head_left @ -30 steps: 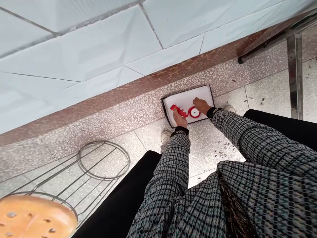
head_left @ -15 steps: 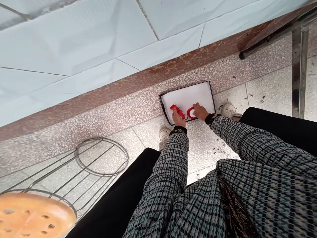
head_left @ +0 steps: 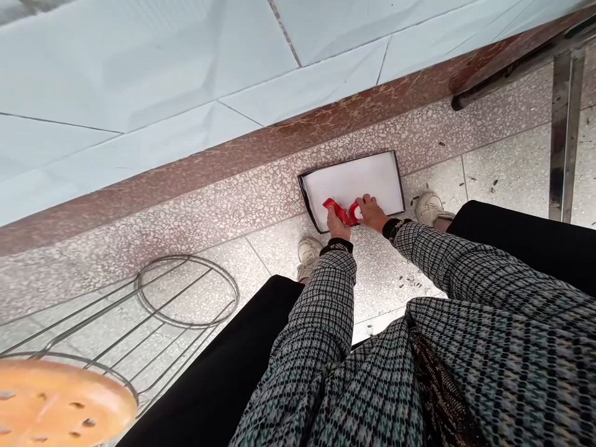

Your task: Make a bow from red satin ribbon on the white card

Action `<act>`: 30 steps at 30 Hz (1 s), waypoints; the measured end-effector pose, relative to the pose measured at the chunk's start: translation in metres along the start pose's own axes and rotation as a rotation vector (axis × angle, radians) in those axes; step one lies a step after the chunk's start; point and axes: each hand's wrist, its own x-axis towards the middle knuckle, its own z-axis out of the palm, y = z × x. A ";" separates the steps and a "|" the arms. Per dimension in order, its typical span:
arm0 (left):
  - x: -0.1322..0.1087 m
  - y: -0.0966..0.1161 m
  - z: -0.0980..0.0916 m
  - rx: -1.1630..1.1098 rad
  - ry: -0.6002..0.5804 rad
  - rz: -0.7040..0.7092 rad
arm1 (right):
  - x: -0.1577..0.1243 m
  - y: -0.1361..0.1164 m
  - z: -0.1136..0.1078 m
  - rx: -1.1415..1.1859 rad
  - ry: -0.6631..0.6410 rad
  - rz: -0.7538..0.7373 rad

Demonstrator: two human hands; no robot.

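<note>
Left hand (head_left: 339,226) was closed, thumb on top, pinching a crumpled red strip (head_left: 331,204); little gap between its fingers. Right hand (head_left: 373,216) was half-curled, fingers bent over the right side of a red roll (head_left: 352,215) with a white centre; roll partly covered, so could not tell whether it was gripped or just touched. Strip and roll sat close together, left hand's red reaching nearly to the roll; whether they joined was too small to tell.

Both were over the white bottom of a shallow tray (head_left: 351,178) with a black rim, close to its near long edge: strip toward the near left corner, roll nearer the middle of that edge. Far right corner of the tray was bare.

Tray lay on the speckled floor (head_left: 274,233), far edge toward the brown skirting (head_left: 209,166) and tiled wall (head_left: 162,68). Beige shoes: left shoe (head_left: 308,253) just outside the near left corner, right shoe (head_left: 427,207) beyond the near right one. Dark bits (head_left: 410,281) were scattered on the floor. Wire stool (head_left: 186,290) with orange seat (head_left: 60,397) stood well left; metal leg (head_left: 560,139) upright at right. Checked sleeves (head_left: 328,298), black trousers (head_left: 223,366).
</note>
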 end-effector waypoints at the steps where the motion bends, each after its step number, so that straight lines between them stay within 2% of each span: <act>1: 0.000 0.000 0.000 -0.002 -0.004 0.003 | 0.001 0.003 -0.001 0.024 0.011 0.006; 7: -0.002 -0.001 -0.002 0.036 -0.009 -0.021 | 0.004 0.022 -0.003 0.317 0.026 0.068; 11: -0.002 0.001 -0.008 0.021 0.009 -0.010 | 0.013 0.033 -0.007 0.459 -0.042 0.113; 15: -0.005 0.003 -0.011 0.050 -0.062 -0.020 | 0.018 0.040 -0.017 0.660 -0.141 0.120; 20: -0.004 -0.005 -0.007 0.155 -0.060 0.073 | 0.020 0.038 -0.021 0.855 -0.152 0.153; 26: 0.004 -0.020 0.000 0.215 0.113 0.254 | 0.015 0.023 -0.007 1.028 -0.154 0.202; 28: 0.005 -0.024 0.000 0.214 0.110 0.252 | 0.010 0.019 -0.002 1.077 -0.154 0.206; 30: 0.005 -0.025 -0.002 0.203 0.048 0.220 | 0.005 0.018 0.001 1.109 -0.156 0.203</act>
